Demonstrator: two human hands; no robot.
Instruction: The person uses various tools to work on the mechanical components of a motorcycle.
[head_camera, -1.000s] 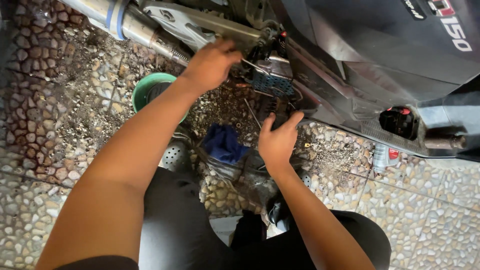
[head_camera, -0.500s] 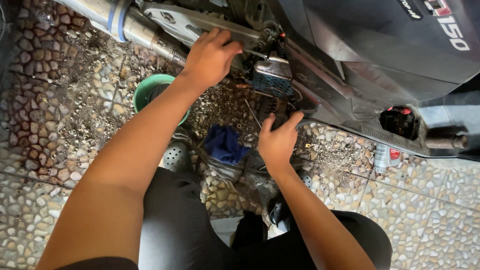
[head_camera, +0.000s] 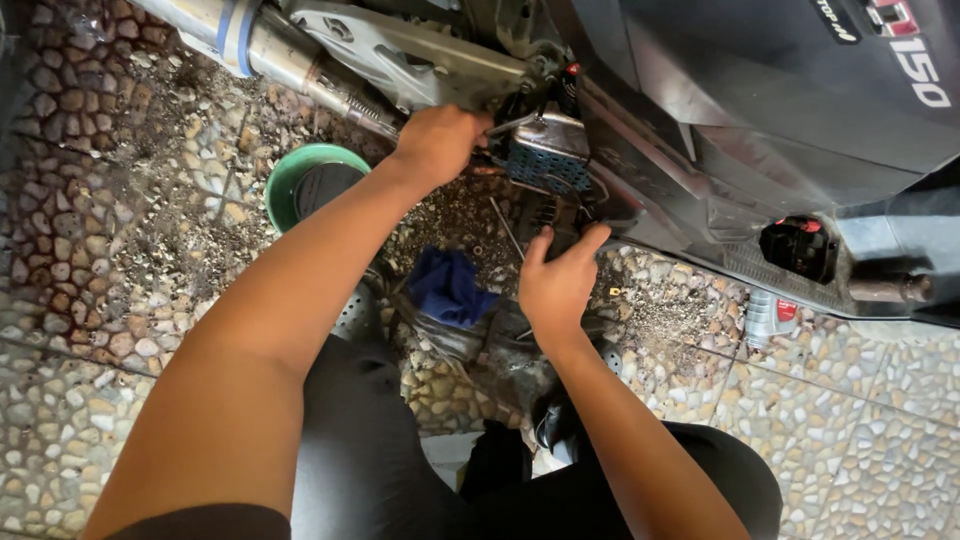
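Your left hand (head_camera: 438, 142) is curled into a loose fist against the underside of the dark grey motorcycle (head_camera: 760, 110), knuckles up, fingers closed around something small at the engine; what exactly it clasps is hidden by the hand itself, so you cannot tell the part from here; just to the right of that grip sits the metal engine part with a blue perforated mesh guard (head_camera: 548, 160), touching or nearly touching your fingertips; above and to the left of the grip runs the silver cast swingarm (head_camera: 400, 55), and beyond it the steel exhaust pipe with a blue band (head_camera: 250, 40); your right hand (head_camera: 560, 285) is spread open below the mesh guard, thumb out to the left, fingers reaching up under the dark engine parts, holding nothing that shows; whether the fingertips touch metal cannot be told; left of this hand, close by, lies a crumpled dark blue cloth (head_camera: 448, 285) on the pebble-mosaic floor (head_camera: 120, 220); well to the left of your left forearm stands a round green plastic bowl (head_camera: 290, 175) with a dark inside; far to the right of your right hand a small grey plastic bottle with a red label (head_camera: 768, 318) lies under the motorcycle's edge.
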